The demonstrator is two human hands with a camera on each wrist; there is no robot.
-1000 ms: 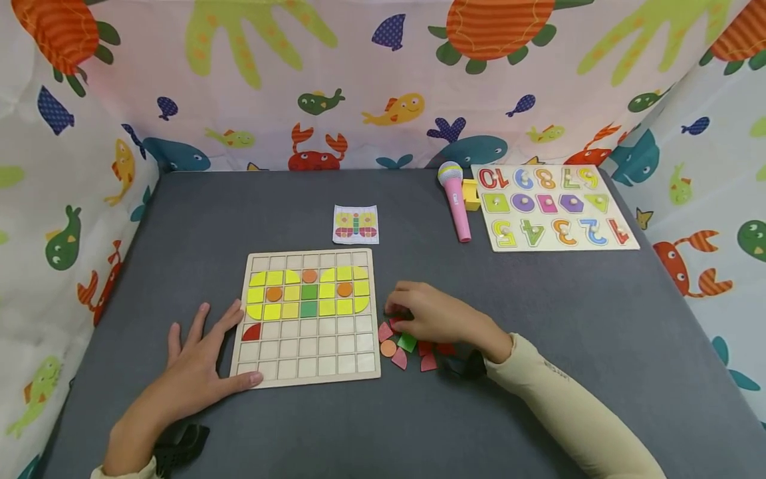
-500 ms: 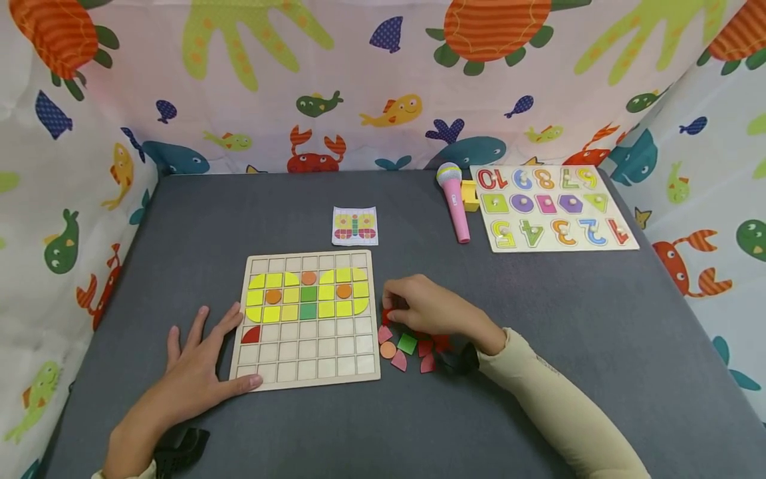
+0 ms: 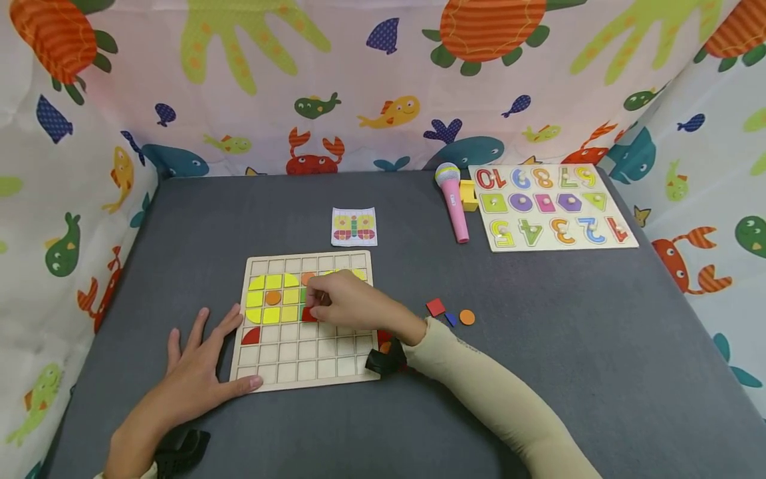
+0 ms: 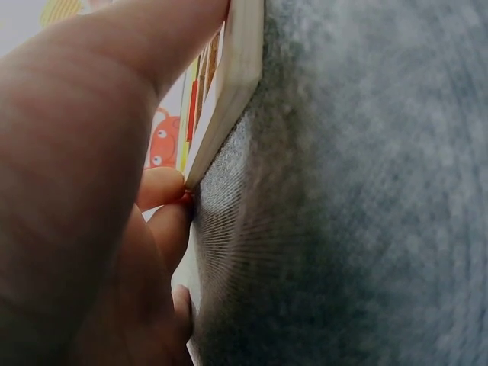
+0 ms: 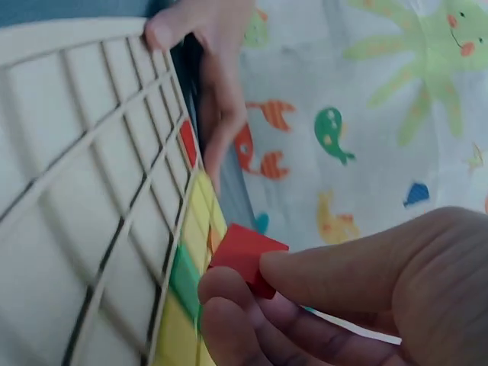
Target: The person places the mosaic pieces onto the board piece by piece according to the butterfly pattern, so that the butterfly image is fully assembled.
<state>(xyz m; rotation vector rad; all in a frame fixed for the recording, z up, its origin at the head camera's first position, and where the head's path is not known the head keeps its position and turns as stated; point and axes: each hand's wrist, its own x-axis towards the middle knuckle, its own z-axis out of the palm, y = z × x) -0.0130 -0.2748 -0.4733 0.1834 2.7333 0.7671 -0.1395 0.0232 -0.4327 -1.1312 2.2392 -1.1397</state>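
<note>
A red square tile (image 5: 245, 255) is pinched between thumb and fingers of my right hand (image 3: 350, 303), held over the middle of the wooden grid board (image 3: 287, 369). Yellow tiles (image 3: 272, 314), an orange round tile (image 3: 272, 298) and green tiles (image 5: 184, 278) fill cells in the upper rows; my right hand covers part of them. One red quarter-round tile (image 3: 251, 336) lies in a left cell below the yellow ones. My left hand (image 3: 185, 379) is spread at the board's left side, its thumb on the lower left corner and its fingertips at the left edge.
Above the board lies a butterfly pattern card (image 3: 354, 227). A red square (image 3: 435, 307), a blue piece (image 3: 451, 319) and an orange disc (image 3: 467, 317) lie to the right; my right wrist hides other pieces. Farther back are a pink microphone (image 3: 453, 203) and a number puzzle (image 3: 553, 209).
My right hand has picked up a red square tile from the loose pieces and moved left over the board with it. The left hand has stayed in place.
</note>
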